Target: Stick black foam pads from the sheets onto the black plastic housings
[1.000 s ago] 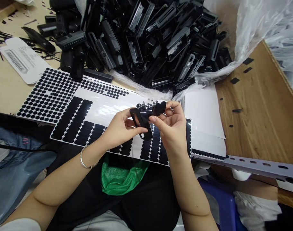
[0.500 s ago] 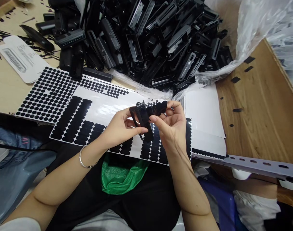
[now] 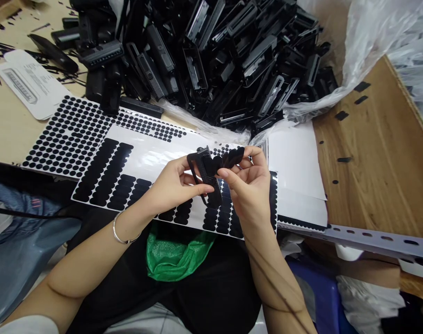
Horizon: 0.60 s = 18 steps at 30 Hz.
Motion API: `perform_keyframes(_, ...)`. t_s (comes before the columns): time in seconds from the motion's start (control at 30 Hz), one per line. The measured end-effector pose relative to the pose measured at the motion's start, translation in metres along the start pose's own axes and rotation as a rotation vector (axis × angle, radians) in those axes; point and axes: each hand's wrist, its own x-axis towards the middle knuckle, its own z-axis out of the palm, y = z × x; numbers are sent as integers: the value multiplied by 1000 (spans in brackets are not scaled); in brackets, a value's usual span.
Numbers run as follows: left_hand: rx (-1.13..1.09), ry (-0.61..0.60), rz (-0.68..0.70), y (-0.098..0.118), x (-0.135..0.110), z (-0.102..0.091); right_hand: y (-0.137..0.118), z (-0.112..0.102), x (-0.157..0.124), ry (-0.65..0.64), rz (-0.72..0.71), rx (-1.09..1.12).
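My left hand (image 3: 173, 183) is closed around a slim black plastic part (image 3: 208, 172), which has a loop-like frame along its left side. Between thumb and fingers of my right hand (image 3: 251, 188) is a fanned bunch of black oval stickers (image 3: 233, 158). The bunch's left end is close against the part's upper face; whether it touches, I cannot tell. Beneath both hands lies a white sticker sheet (image 3: 145, 155) carrying rows of black rounded stickers, some stretches of it bare.
A large heap of black plastic parts (image 3: 225, 69) fills the back, bordered by clear plastic film (image 3: 354, 69). Another sheet with black dots (image 3: 68, 134) and a printed card (image 3: 27, 86) lie left. A green bag (image 3: 176, 255) is at my lap.
The sticker bunch in my right hand has shifted slightly right, and more of the plastic part's face shows. My left hand has stayed in place.
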Motion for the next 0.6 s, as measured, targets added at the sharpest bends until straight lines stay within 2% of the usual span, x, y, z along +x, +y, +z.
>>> perform_keyframes(0.13,-12,-5,-2,1,0,1,0,-1,0,-29,10,11)
perform_keyframes(0.3,-37,-8,-8,1,0,1,0,-3,2,-88,93,89)
perform_keyframes(0.6,-30,-3,-16,1,0,2,-2,-2,1,-14,49,28)
